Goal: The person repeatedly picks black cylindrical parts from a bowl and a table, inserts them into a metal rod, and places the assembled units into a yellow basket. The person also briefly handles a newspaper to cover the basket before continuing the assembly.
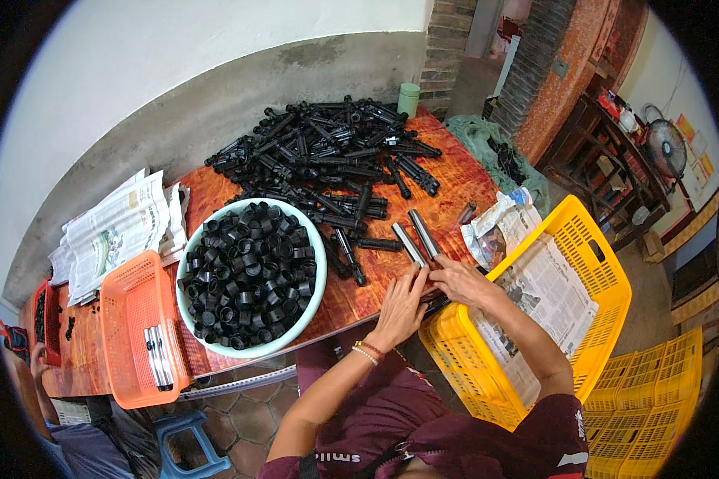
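my feed shows two silver tubes (423,233) over the table (454,156), long axes pointing away and leftward; left hand (402,307) and right hand (462,283) meet the near ends, whether pinching i can't tell.

Left silver tube (408,243): gleaming, slanted over the tabletop (457,174).
Right silver tube (423,233): gleaming, nearly parallel, just beside it.

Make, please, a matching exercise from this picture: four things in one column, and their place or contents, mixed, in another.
1. Round pale-aqua basin
2. Green cylindrical container
3. Yellow perforated plastic crate
4. Two slender shiny silver pieces

A. Near the reddish table's far edge
B. At the person's fingers
C. Full of short black rings
D. With newspaper lying inside

Pairs: 1-C; 2-A; 3-D; 4-B
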A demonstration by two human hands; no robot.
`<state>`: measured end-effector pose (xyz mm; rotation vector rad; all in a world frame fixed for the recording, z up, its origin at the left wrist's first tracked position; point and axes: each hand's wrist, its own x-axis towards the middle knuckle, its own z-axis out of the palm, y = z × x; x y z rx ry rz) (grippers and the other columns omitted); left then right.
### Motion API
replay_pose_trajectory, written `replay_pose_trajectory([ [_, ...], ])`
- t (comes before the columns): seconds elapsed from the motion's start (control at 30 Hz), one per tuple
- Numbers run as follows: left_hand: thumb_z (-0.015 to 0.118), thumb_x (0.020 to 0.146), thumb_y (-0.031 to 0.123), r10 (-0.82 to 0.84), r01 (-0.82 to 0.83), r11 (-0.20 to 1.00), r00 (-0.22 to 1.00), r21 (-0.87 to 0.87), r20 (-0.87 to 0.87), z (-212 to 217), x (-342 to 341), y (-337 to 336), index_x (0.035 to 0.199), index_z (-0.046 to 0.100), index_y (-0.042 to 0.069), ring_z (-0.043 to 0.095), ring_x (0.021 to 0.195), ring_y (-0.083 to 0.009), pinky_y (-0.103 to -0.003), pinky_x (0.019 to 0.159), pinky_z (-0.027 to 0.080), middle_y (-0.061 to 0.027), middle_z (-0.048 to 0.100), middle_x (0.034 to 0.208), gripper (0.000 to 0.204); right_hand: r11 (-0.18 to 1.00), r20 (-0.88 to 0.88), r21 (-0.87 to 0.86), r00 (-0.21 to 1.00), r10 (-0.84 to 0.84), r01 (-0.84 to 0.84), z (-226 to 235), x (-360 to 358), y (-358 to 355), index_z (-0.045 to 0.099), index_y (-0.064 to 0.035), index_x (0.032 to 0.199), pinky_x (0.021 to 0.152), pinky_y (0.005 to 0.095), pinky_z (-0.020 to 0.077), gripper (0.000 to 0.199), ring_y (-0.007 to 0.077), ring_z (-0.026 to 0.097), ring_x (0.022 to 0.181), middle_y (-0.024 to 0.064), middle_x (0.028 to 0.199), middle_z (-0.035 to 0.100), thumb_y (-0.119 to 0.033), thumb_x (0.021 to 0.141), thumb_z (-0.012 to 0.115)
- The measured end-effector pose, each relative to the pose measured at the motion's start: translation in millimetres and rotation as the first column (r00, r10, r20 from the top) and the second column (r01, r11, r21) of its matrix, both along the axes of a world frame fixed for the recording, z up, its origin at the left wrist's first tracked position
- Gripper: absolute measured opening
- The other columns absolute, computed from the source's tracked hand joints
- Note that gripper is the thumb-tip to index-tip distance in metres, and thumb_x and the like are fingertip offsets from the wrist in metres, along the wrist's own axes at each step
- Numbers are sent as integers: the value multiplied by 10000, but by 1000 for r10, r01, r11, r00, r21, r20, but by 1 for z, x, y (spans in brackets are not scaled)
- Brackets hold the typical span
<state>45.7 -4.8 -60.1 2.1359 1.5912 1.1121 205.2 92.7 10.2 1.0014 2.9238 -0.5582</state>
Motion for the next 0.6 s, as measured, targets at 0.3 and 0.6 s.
replay_pose_trajectory([
  [0.3, 682, 777, 130, 56, -53, 998, 982, 21, -182, -17, 5, 16, 1432, 330, 82, 412, 1233, -341, -471, 1045, 300, -182, 368, 1401, 745, 994, -141, 101, 988, 64, -50, 4, 6, 0, 651, -25, 983, 772, 472, 525, 173, 385, 624, 887, 178, 1069, 560, -70, 824, 600],
  [0.6, 666, 748, 27, 69, -70, 998, 996, 9, 51, -14, -1, -2, 1350, 382, 6, 427, 1182, -408, -458, 1005, 376, -214, 419, 1299, 666, 858, -518, 449, 855, 23, 249, -5, -2, 37, 635, -20, 1023, 718, 396, 525, 252, 333, 636, 854, 158, 914, 643, 31, 776, 610],
])
